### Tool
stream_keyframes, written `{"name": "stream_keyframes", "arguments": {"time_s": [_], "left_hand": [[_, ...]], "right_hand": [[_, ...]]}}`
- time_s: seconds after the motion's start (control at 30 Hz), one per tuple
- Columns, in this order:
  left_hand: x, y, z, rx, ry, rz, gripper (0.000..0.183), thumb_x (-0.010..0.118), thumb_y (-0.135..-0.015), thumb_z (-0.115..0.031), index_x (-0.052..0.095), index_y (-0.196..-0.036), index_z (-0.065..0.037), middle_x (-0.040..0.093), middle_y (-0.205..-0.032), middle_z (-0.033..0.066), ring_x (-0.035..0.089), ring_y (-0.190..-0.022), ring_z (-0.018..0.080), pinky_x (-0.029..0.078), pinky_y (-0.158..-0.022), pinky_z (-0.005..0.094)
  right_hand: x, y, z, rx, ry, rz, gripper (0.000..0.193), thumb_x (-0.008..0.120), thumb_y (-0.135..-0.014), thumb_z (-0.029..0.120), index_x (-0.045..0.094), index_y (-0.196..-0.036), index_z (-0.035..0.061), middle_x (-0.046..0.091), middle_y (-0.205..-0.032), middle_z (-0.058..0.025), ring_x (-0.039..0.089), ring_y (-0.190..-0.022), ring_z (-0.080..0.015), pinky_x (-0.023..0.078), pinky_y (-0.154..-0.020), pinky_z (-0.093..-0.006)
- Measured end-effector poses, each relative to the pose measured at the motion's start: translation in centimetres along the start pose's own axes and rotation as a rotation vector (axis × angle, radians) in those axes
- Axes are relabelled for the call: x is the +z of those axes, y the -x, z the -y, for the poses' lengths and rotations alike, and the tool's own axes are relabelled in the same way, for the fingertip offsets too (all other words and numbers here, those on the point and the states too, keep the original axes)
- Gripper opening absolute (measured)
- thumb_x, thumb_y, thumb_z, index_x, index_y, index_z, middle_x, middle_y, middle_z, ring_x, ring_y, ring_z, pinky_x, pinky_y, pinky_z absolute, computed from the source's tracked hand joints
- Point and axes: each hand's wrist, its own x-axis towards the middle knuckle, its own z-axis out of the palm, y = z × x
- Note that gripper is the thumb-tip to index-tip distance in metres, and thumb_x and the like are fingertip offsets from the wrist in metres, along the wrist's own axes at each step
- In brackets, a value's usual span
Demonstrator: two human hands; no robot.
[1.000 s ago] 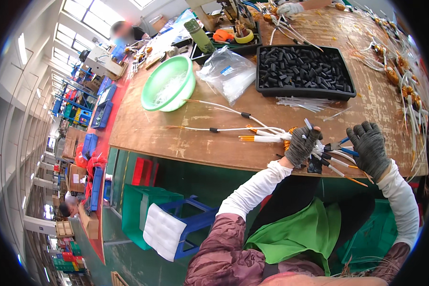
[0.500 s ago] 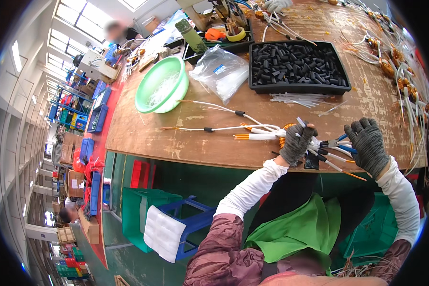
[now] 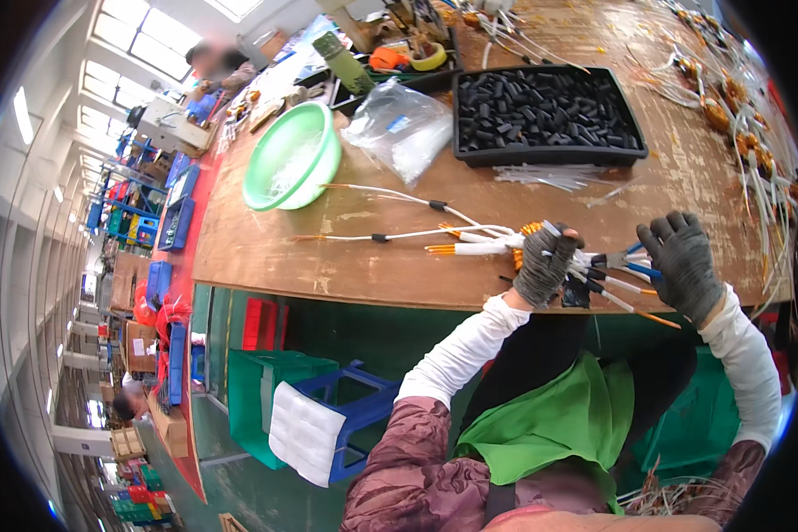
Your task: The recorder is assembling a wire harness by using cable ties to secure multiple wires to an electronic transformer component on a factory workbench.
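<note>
My left hand (image 3: pixel 546 268), in a grey knit glove, is closed around a wire-wound coil (image 3: pixel 518 259) and its bundle of leads. White-sleeved leads with orange copper ends (image 3: pixel 470 249) point left from it. Two longer white leads reach further left, each with a short black sleeve (image 3: pixel 437 205) on it. My right hand (image 3: pixel 685 266), gloved alike, grips blue-handled pliers (image 3: pixel 645 269). Their metal jaws are at the leads right of my left hand; whether they bite on a wire I cannot tell. A black piece (image 3: pixel 576 293) hangs below the bundle at the table edge.
Beyond my hands stands a black tray (image 3: pixel 550 160) of short black sleeves, with clear tubes (image 3: pixel 545 176) before it. A green bowl (image 3: pixel 328 160), a plastic bag (image 3: pixel 399 133) and a tool box lie left. More coils (image 3: pixel 754 155) line the right. A stool (image 3: pixel 306 434) stands below.
My view has shifted slightly, so the tray and bowl sit a little higher and further left. Both hands keep their grips. A gloved hand at the top has mostly left view.
</note>
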Motion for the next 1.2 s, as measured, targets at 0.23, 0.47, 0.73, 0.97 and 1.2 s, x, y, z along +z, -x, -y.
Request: {"name": "stream_keyframes", "arguments": {"time_s": [0.23,0.47,0.73,0.97,1.2], "left_hand": [[-1.7,0.4,-1.2,-0.202,-0.151,-0.003,0.021,0.048,-0.090,-0.022,0.057,-0.082,-0.004,0.055,-0.072,0.0013,0.053,-0.068,0.0156,0.041,-0.060,0.0292],[-0.1,0.2,-1.2,-0.243,0.064,-0.156,0.051,0.045,-0.091,-0.044,0.060,-0.071,0.000,0.056,-0.062,0.0047,0.050,-0.057,0.0128,0.038,-0.053,0.0271],[0.4,-0.1,-1.0,-0.153,0.055,-0.198,0.052,0.050,-0.086,-0.051,0.061,-0.073,-0.002,0.053,-0.057,0.0005,0.046,-0.049,0.0073,0.034,-0.045,0.0222],[-1.1,3.0,4.8,0.320,-1.059,0.059,0.038,0.046,-0.076,-0.015,0.047,-0.114,-0.010,0.046,-0.102,0.0099,0.046,-0.092,0.0261,0.037,-0.078,0.0379],[-9.1,2.9,-3.1,-0.190,0.188,-0.299,0.018,0.044,-0.092,-0.021,0.053,-0.090,-0.005,0.052,-0.074,0.0007,0.050,-0.063,0.0126,0.042,-0.051,0.0303]], "right_hand": [[1.0,-0.6,-1.2,-0.077,0.028,-0.230,0.031,0.062,-0.060,0.017,0.055,-0.090,0.0086,0.054,-0.088,-0.0058,0.051,-0.088,-0.0228,0.039,-0.077,-0.0341],[2.1,0.3,-1.0,-0.008,0.005,-0.209,0.029,0.059,-0.071,0.018,0.058,-0.098,0.0067,0.057,-0.097,-0.0069,0.052,-0.096,-0.0229,0.039,-0.083,-0.0365],[2.7,-1.1,0.6,-0.108,0.087,-0.264,0.020,0.055,-0.071,0.017,0.060,-0.089,0.0072,0.057,-0.092,-0.0053,0.053,-0.091,-0.0212,0.041,-0.078,-0.0341],[2.5,-1.2,1.7,-0.080,-0.084,-0.187,0.012,0.059,-0.061,0.009,0.056,-0.072,0.0094,0.052,-0.074,-0.0084,0.052,-0.071,-0.0242,0.040,-0.061,-0.0356],[2.1,0.2,-1.8,0.012,-0.346,-0.437,0.032,0.061,-0.063,0.002,0.057,-0.094,0.0027,0.055,-0.081,-0.0149,0.055,-0.072,-0.0322,0.045,-0.064,-0.0406]]}}
